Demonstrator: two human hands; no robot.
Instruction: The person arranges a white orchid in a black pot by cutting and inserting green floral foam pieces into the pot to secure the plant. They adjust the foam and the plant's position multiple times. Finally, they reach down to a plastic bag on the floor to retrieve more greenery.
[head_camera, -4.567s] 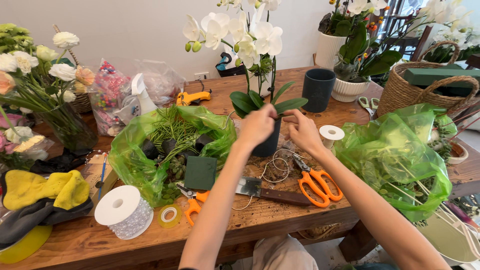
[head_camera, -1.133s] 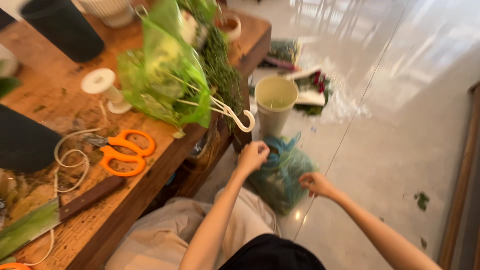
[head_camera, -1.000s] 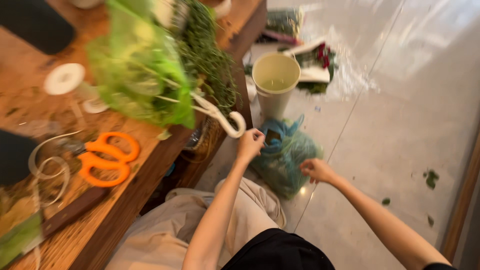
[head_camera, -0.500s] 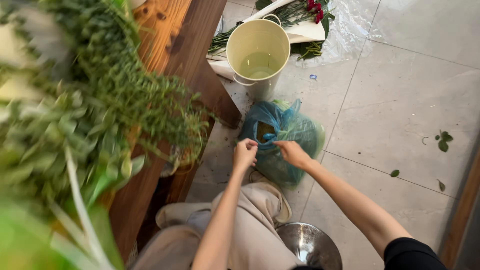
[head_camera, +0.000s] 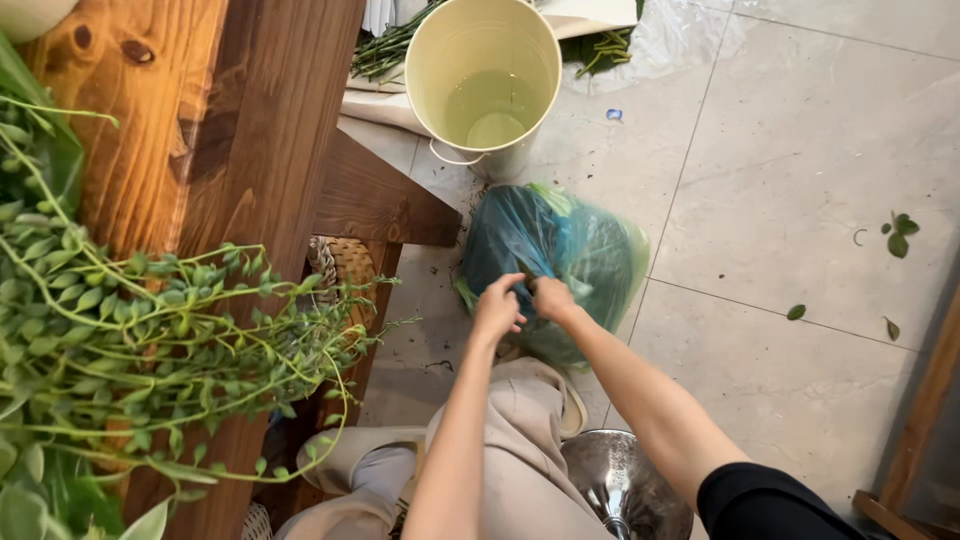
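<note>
A blue-green plastic bag full of green plant scraps sits on the tiled floor beside the wooden table. My left hand and my right hand are side by side at the near edge of the bag, both pinching its plastic. My beige-trousered knee is just below the hands.
A cream metal bucket with a little water stands behind the bag, with cut stems on paper beside it. The wooden table carries trailing green foliage at left. A steel bowl lies by my knee. Loose leaves dot the floor.
My view swung from the tabletop down to the floor. Both hands reached down and came together on the blue-green bag, now gripping its plastic.
</note>
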